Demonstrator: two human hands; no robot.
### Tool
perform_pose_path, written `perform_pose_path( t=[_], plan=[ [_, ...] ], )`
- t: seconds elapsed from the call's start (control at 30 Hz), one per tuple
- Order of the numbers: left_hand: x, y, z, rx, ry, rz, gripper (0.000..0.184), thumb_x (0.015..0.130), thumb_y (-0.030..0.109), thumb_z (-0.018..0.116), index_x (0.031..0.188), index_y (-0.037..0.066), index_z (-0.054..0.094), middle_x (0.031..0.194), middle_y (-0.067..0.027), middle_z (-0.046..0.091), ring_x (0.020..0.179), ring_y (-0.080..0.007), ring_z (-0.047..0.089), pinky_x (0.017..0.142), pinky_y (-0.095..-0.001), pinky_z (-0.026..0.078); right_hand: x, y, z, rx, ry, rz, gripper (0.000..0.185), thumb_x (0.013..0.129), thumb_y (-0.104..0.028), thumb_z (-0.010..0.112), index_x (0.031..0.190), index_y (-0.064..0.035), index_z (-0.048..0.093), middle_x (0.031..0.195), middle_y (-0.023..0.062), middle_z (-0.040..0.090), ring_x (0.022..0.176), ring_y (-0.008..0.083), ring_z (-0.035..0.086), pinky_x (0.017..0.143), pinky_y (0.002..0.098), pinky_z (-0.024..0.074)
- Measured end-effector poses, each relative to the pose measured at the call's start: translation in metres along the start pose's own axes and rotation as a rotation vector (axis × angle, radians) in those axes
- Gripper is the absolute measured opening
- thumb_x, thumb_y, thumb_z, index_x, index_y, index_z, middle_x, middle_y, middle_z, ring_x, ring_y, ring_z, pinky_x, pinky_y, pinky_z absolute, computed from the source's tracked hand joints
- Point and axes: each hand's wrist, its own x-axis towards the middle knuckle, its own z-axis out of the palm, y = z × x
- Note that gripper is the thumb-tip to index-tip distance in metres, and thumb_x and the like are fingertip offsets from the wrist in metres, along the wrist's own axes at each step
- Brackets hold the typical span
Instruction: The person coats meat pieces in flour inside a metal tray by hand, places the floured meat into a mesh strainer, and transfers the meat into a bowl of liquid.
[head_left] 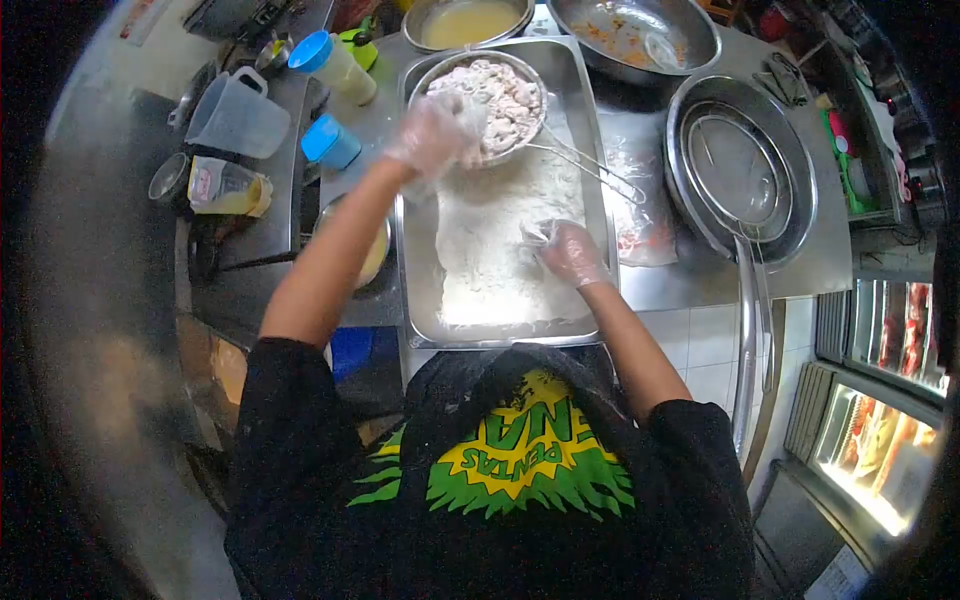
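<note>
My left hand (435,137), in a clear plastic glove, is over the left side of a wire strainer (541,105) heaped with flour-coated pieces (502,98), possibly raw meat. Motion smears its fingers, so its grip is unclear. The strainer sits at the far end of a deep metal tray (425,290), its wire handle (590,170) reaching over the right rim. White flour (490,255) covers much of the tray's bottom. My right hand (572,253), gloved too, is low over the flour at the right, fingers drawn together and whitened at the tips; what they hold, if anything, is hidden.
At right, a large metal bowl (675,175) holds another strainer (745,165). Behind the tray stand a bowl of yellowish liquid (470,24) and a wide, stained bowl (625,35). Left are a clear jug (240,120), a blue-lidded bottle (340,70) and a blue-lidded container (330,142).
</note>
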Motion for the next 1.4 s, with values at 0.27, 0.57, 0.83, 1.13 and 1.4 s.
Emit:
perform_pose_path(
  t=[0.27, 0.57, 0.83, 1.13, 1.4],
  plan=[
    [0.084, -0.02, -0.035, 0.252, 0.025, -0.181, 0.037, 0.082, 0.035, 0.057, 0.104, 0.006, 0.06, 0.098, -0.0147, 0.064, 0.086, -0.0244, 0.061, 0.077, -0.0353, 0.047, 0.027, -0.008, 0.004, -0.258, -0.151, -0.183, 0.051, 0.074, -0.041, 0.063, 0.094, 0.0054, 0.061, 0.086, 0.0227, 0.064, 0.089, 0.0351, 0.06, 0.078, 0.0415, 0.0472],
    [-0.098, -0.047, 0.091, -0.262, 0.059, -0.113, 0.042, 0.084, 0.028, 0.051, 0.116, 0.001, 0.053, 0.116, -0.0218, 0.054, 0.102, -0.0345, 0.055, 0.089, -0.0408, 0.044, -0.006, -0.067, 0.087, -0.215, -0.313, -0.197, 0.052, 0.086, -0.026, 0.048, 0.131, -0.0025, 0.037, 0.13, 0.0267, 0.039, 0.112, 0.0453, 0.044, 0.087, 0.0532, 0.0442],
    [-0.136, -0.052, 0.155, 0.151, -0.275, -0.293, 0.05, 0.084, 0.032, 0.049, 0.124, 0.003, 0.048, 0.12, -0.0237, 0.052, 0.112, -0.0376, 0.051, 0.094, -0.0429, 0.041, 0.009, -0.053, 0.067, 0.016, -0.518, -0.311, 0.031, 0.084, -0.022, 0.05, 0.106, 0.0001, 0.055, 0.091, 0.0239, 0.061, 0.091, 0.0372, 0.058, 0.08, 0.0425, 0.0475],
    [-0.113, -0.018, 0.14, -0.477, -0.053, -0.379, 0.048, 0.095, 0.042, 0.035, 0.118, 0.003, 0.052, 0.113, -0.0161, 0.059, 0.101, -0.0273, 0.058, 0.089, -0.0415, 0.044, 0.025, -0.097, -0.029, 0.391, -0.271, -0.168, 0.047, 0.072, -0.032, 0.072, 0.105, -0.0025, 0.058, 0.095, 0.0203, 0.063, 0.089, 0.034, 0.061, 0.08, 0.0386, 0.0471],
    [-0.112, -0.027, 0.173, -1.914, 0.124, -0.668, 0.043, 0.094, 0.039, 0.041, 0.114, 0.003, 0.053, 0.103, -0.0112, 0.061, 0.088, -0.0221, 0.062, 0.077, -0.036, 0.051, 0.014, -0.122, -0.042, 0.351, -0.305, -0.275, 0.044, 0.071, -0.033, 0.072, 0.099, -0.0025, 0.058, 0.091, 0.0202, 0.063, 0.082, 0.0357, 0.061, 0.076, 0.041, 0.0481]
  ],
)
